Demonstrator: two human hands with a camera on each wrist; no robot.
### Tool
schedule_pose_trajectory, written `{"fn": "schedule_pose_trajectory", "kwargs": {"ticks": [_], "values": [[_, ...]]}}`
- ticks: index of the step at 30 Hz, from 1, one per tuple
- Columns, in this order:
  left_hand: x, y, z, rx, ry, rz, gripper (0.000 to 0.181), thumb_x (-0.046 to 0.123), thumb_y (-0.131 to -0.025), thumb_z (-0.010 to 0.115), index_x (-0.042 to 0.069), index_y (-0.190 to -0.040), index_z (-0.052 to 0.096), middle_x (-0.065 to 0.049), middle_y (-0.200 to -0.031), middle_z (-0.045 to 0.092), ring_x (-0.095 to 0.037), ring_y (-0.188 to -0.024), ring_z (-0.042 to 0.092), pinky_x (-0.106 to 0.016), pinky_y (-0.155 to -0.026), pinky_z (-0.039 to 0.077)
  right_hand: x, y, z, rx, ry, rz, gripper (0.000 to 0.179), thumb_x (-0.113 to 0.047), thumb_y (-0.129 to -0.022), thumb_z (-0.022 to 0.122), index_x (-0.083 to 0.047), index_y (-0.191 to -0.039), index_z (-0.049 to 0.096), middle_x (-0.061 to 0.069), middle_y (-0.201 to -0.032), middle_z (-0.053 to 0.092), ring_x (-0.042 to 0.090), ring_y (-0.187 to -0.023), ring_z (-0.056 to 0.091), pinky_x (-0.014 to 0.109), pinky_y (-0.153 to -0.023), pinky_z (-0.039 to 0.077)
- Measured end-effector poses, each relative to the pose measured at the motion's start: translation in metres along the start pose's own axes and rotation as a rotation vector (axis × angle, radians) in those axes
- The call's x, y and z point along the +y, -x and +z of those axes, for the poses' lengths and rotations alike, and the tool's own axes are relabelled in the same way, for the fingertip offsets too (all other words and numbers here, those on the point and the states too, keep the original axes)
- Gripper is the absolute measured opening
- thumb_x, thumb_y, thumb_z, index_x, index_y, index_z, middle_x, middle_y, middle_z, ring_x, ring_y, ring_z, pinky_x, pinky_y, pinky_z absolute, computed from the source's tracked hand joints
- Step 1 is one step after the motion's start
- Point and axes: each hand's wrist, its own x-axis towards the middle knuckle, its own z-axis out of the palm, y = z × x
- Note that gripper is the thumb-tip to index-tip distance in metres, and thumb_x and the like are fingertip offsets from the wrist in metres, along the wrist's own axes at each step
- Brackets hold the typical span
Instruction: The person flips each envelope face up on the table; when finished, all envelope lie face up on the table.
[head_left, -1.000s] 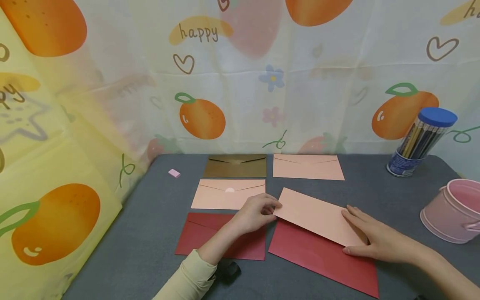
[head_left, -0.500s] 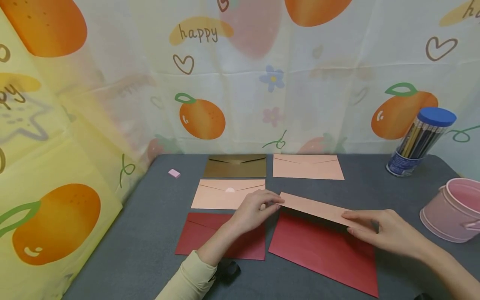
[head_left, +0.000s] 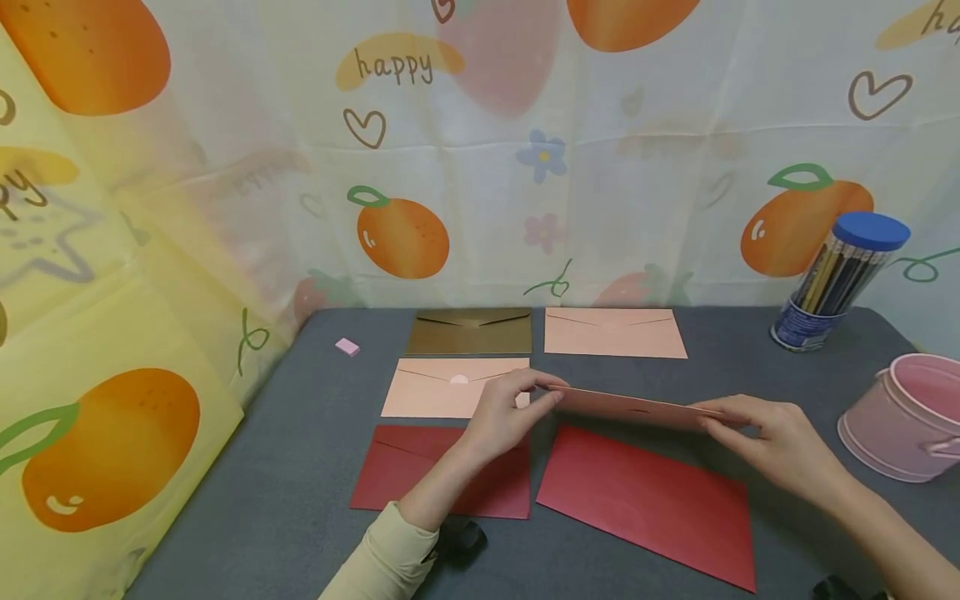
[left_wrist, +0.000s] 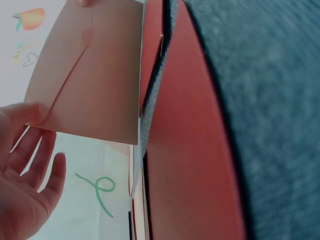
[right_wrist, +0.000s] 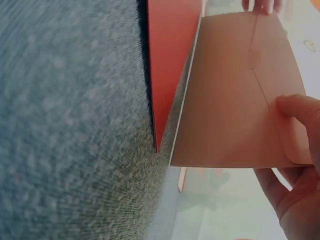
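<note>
A light pink envelope [head_left: 630,407] is held raised and tilted between both hands, seen nearly edge-on in the head view. My left hand [head_left: 512,414] pinches its left end, and my right hand [head_left: 776,446] pinches the right end between thumb and fingers. In the left wrist view the flap side of the envelope [left_wrist: 95,75] shows, with the left thumb on the flap. The right wrist view has the right thumb on the same face of the envelope [right_wrist: 235,100]. Beneath it a red envelope [head_left: 652,508] lies slanted on the table.
Another red envelope [head_left: 442,479] lies left, partly behind the left forearm. Farther back are a pink envelope [head_left: 442,390] with a round seal, a brown envelope [head_left: 468,333] and a pink envelope [head_left: 615,333]. A pencil tub [head_left: 836,283], pink bucket [head_left: 892,421] and small pink block [head_left: 347,347] stand around.
The pink envelope has been lifted off the red one and tipped, from its plain face to nearly edge-on. My right hand has shifted from lying along its end to pinching it.
</note>
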Motion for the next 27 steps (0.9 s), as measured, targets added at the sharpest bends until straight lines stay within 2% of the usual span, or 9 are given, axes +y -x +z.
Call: {"fn": "schedule_pose_trajectory", "kwargs": {"ticks": [6,11,14,19,23,27], "values": [[0.003,0.0,-0.002,-0.004,0.157,-0.087,0.014,0.015,-0.092,0.069,0.014,-0.105,0.074,0.008,-0.097,0.071,-0.007,-0.091,0.064,-0.03,-0.084,0.052,-0.004,-0.001,-0.001,0.022,0.008,0.062,0.033,-0.004,-0.074,0.083,-0.027,-0.095,0.071,-0.015,-0.085,0.068,-0.002,-0.072,0.06,0.011,-0.062,0.045],[0.005,0.002,-0.004,-0.028,0.199,-0.174,0.015,0.018,-0.092,0.069,0.014,-0.105,0.074,0.006,-0.098,0.071,-0.009,-0.094,0.064,-0.032,-0.086,0.052,-0.005,-0.001,-0.002,0.025,-0.03,0.147,0.029,-0.01,-0.077,0.083,-0.03,-0.093,0.068,-0.015,-0.08,0.066,0.0,-0.069,0.055,0.016,-0.057,0.039],[0.003,0.003,-0.006,-0.037,0.196,-0.209,0.015,0.017,-0.091,0.07,0.013,-0.105,0.074,0.004,-0.097,0.071,-0.01,-0.093,0.064,-0.032,-0.087,0.052,-0.002,0.001,-0.004,0.002,-0.073,0.221,0.024,-0.015,-0.08,0.081,-0.029,-0.094,0.067,-0.012,-0.08,0.066,0.002,-0.068,0.055,0.017,-0.055,0.039],[-0.004,0.005,-0.006,-0.058,0.151,-0.232,0.013,0.014,-0.09,0.071,0.01,-0.103,0.073,0.001,-0.097,0.07,-0.012,-0.092,0.065,-0.031,-0.086,0.052,0.006,0.004,-0.008,-0.076,-0.121,0.329,0.019,-0.021,-0.084,0.078,-0.024,-0.099,0.067,-0.006,-0.087,0.068,0.0,-0.075,0.061,0.016,-0.06,0.049],[-0.008,0.006,-0.007,-0.093,0.12,-0.247,0.014,0.013,-0.091,0.07,0.008,-0.103,0.073,-0.001,-0.096,0.07,-0.014,-0.092,0.064,-0.029,-0.084,0.052,0.012,0.006,-0.011,-0.139,-0.133,0.351,0.018,-0.021,-0.085,0.077,-0.019,-0.1,0.066,-0.004,-0.088,0.066,-0.001,-0.077,0.062,0.018,-0.062,0.052],[-0.012,0.007,-0.007,-0.143,0.071,-0.261,0.015,0.013,-0.091,0.069,0.008,-0.105,0.073,0.0,-0.096,0.07,-0.012,-0.09,0.064,-0.027,-0.083,0.052,0.019,0.008,-0.01,-0.221,-0.099,0.343,0.016,-0.019,-0.085,0.077,-0.015,-0.098,0.067,-0.004,-0.085,0.065,0.0,-0.075,0.062,0.021,-0.063,0.053]]}}
